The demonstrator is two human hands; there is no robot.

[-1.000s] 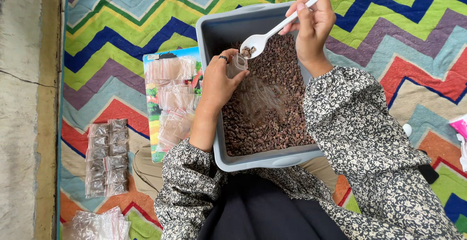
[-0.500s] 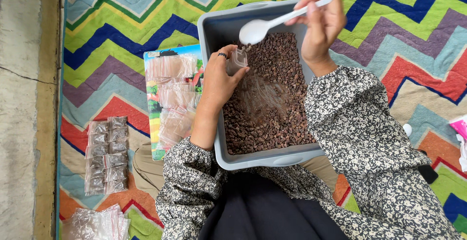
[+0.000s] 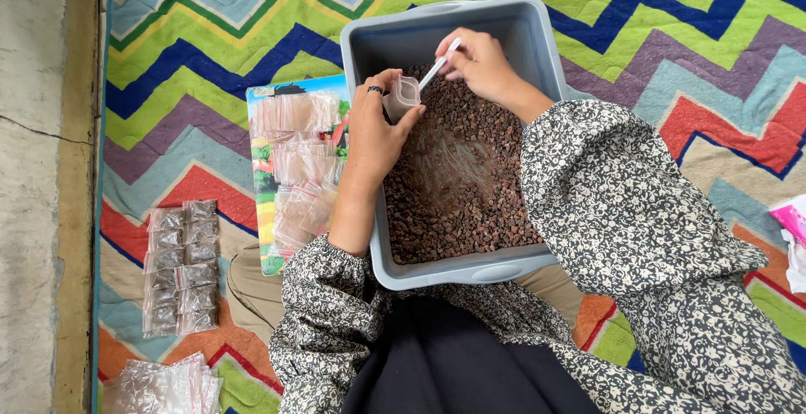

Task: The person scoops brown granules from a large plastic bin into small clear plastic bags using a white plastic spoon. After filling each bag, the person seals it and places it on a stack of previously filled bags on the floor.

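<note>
1. Zigzag-striped cloth mat (image 3: 210,86) in many colours covers the floor, with a bare concrete strip (image 3: 34,170) along its left edge
2. A grey plastic tub (image 3: 537,44) sits on the person's lap, holding brown gravel (image 3: 453,196)
3. The left hand (image 3: 376,133) grips a small clear bag (image 3: 403,95) open over the gravel
4. The right hand (image 3: 480,63) pinches a white spoon (image 3: 440,63), its tip at the bag's mouth
5. Filled little bags (image 3: 178,267) lie in rows to the left; empty ones (image 3: 294,170) rest on a picture board
</note>
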